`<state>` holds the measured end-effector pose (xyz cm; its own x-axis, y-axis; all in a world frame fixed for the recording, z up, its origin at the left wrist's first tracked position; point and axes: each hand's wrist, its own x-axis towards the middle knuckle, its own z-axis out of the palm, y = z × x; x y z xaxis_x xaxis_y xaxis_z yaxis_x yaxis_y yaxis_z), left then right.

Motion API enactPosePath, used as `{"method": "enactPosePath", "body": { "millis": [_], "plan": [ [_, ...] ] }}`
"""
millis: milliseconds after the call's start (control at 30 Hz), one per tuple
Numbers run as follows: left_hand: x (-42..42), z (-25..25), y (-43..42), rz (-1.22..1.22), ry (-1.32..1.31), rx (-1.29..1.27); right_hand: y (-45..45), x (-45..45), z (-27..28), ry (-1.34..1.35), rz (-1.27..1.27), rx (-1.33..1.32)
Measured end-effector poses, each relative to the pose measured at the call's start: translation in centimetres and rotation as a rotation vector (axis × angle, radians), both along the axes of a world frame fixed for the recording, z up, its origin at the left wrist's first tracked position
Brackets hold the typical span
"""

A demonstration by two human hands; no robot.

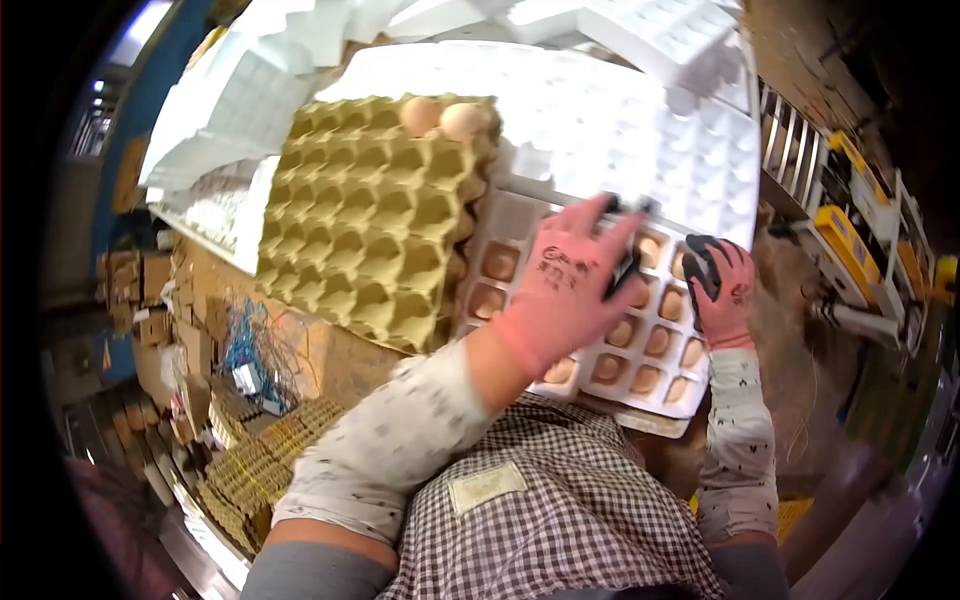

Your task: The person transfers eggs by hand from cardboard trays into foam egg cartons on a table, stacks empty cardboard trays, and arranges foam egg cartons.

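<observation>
My left hand, in a pink glove with dark fingertips and writing on its back, hovers over a white foam egg tray. Its fingers are spread, somewhat blurred, and I see nothing held in them. At that tray's right edge is my right hand, gloved alike, with fingers bent inward over the rim; what they grip is hidden. Brown eggs fill many of the tray's pockets. To the left lies a yellowish pulp egg tray, with two eggs at its far right corner and mostly vacant cups.
Another white foam tray lies beyond the hands, with more foam pieces at the back left. Stacked pulp trays and blue strapping are at lower left. A metal frame with yellow parts stands at right.
</observation>
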<state>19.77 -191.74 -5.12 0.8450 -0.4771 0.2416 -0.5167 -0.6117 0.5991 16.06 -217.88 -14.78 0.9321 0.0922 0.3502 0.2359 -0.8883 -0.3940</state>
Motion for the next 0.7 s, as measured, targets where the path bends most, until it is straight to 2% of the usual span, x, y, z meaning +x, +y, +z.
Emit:
{"method": "enactPosePath", "body": {
  "millis": [33, 67, 100, 133, 167, 200, 267, 333, 400, 467, 533, 600, 667, 700],
  "plan": [
    [0.2, 4.8, 1.5, -0.112, -0.073, 0.028, 2.5, 0.9, 1.8, -0.026, -0.028, 0.071],
    [2.1, 5.8, 4.1, -0.129, -0.28, 0.02, 5.0, 2.3, 3.9, 0.009, 0.026, 0.249],
    [4.6, 8.3, 6.7, -0.083, -0.32, 0.088, 7.6, 3.8, 5.6, 0.01, 0.095, 0.364],
    [7.2, 8.8, 9.5, -0.018, -0.235, 0.012, 10.6, 5.5, 7.5, 0.07, 0.174, 0.48],
    [9.6, 8.9, 12.4, 0.053, -0.432, 0.378, 13.7, 7.3, 9.3, 0.053, 0.234, 0.483],
    [12.1, 7.7, 14.9, 0.047, -0.451, 0.482, 16.8, 8.8, 10.5, 0.025, 0.273, 0.479],
    [15.4, 5.6, 17.4, -0.128, -0.362, 0.569, 21.9, 11.8, 11.7, -0.139, 0.24, 0.107],
    [16.4, 4.6, 18.1, -0.147, -0.256, 0.461, 24.4, 14.2, 12.2, 0.146, 0.164, -0.227],
    [17.1, 3.6, 19.1, -0.14, -0.106, 0.29, 23.0, 16.4, 10.9, 0.095, 0.268, 0.199],
    [17.5, 4.2, 20.5, -0.11, 0.068, 0.069, 21.6, 15.4, 11.8, 0.345, 0.145, 1.058],
    [17.6, 4.1, 21.4, -0.085, 0.162, -0.209, 20.4, 12.9, 10.7, 0.176, -0.054, 1.097],
    [17.3, 4.9, 20.0, -0.271, 0.238, -0.528, 19.9, 9.6, 5.9, 0.338, -0.141, 0.729],
    [16.9, 6.1, 17.1, -0.281, 0.305, -0.266, 22.5, 6.6, 3.7, 0.423, -0.135, 0.263],
    [16.9, 6.7, 14.8, -0.356, 0.16, -0.076, 23.1, 5.2, 1.3, 0.308, -0.125, 0.037]
  ]
}}
